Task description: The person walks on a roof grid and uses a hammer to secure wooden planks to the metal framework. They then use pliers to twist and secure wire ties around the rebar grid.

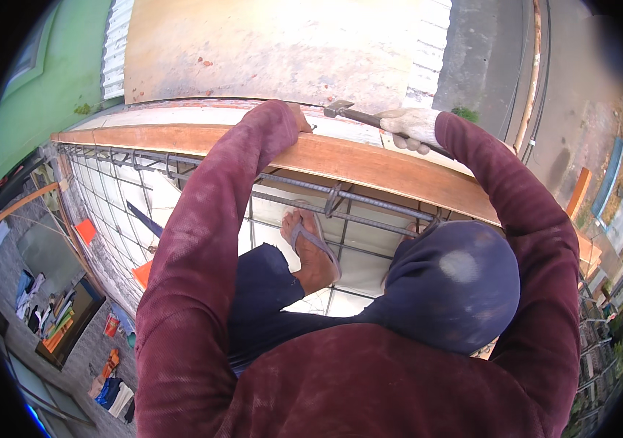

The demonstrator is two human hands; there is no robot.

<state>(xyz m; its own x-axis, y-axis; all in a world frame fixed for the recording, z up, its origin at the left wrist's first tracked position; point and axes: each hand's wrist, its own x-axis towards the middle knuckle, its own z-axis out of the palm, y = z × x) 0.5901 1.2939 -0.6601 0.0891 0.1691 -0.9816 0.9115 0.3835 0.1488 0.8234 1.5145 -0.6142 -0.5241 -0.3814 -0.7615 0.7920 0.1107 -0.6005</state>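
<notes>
A white-gloved hand, my right hand (412,128), is wrapped round the dark handle of a hammer (339,109). The hammer's metal head points left, above the pale ledge and close to my left hand (301,118). That left hand is bare and bent down at the far edge of a long brown wooden board (370,162). Its fingers look curled, with a small dark tip beside them; my maroon sleeve hides most of the hand, so what it grips cannot be made out.
Steel reinforcing bars (370,213) and a wire grid run below the board, around my sandalled foot (313,244). My knee (457,281) is close to the board. Beyond the ledge is a dusty pale sheet (267,51). Ground with piled clothes (110,394) lies far below left.
</notes>
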